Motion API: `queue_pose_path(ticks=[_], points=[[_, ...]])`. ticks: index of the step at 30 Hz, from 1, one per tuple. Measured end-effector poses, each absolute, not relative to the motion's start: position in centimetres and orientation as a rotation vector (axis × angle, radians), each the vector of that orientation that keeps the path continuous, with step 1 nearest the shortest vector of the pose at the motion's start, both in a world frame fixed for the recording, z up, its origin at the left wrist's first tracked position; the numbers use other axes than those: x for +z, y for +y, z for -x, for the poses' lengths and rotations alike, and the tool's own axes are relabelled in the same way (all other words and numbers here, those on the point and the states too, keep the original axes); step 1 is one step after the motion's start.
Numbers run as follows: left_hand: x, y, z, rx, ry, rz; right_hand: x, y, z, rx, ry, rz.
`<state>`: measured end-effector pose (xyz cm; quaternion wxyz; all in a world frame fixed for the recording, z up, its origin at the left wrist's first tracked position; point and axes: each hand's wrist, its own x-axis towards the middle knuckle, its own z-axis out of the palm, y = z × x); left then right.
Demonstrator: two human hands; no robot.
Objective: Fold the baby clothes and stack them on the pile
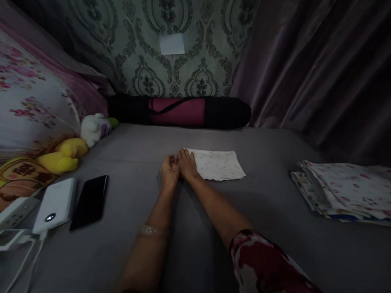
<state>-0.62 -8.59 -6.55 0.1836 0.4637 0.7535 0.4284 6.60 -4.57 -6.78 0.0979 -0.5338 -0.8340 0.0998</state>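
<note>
A white cloth with a faint small print lies flat in a rough rectangle on the grey bed sheet. Across its left end rests my right hand, palm down with the fingers stretched out. My left hand is right beside it, just off the cloth's left edge, with its fingers curled in. Whatever may be between those left fingers is hidden.
Folded printed cloths are stacked at the right. On the left are a black phone, a white power bank, a power strip with cables, and plush toys. A black and maroon bag lies along the wall.
</note>
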Motion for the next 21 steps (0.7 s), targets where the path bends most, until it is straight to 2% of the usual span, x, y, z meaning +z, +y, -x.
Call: queue_pose_path(ticks=[7,14,21], points=[[-6.6,-8.7,0.3,1.150,2.108,-1.436,-5.4,-3.4,-8.7,0.486,-2.432,1.504],[-7.0,-8.8,-0.5,1.064,2.083,-1.581,-6.2,-3.8,-13.2,0.296,-2.429,1.616],[-7.5,-8.2,-0.9,0.995,2.010,-1.740,-7.1,-4.2,-13.4,0.237,-2.409,1.593]])
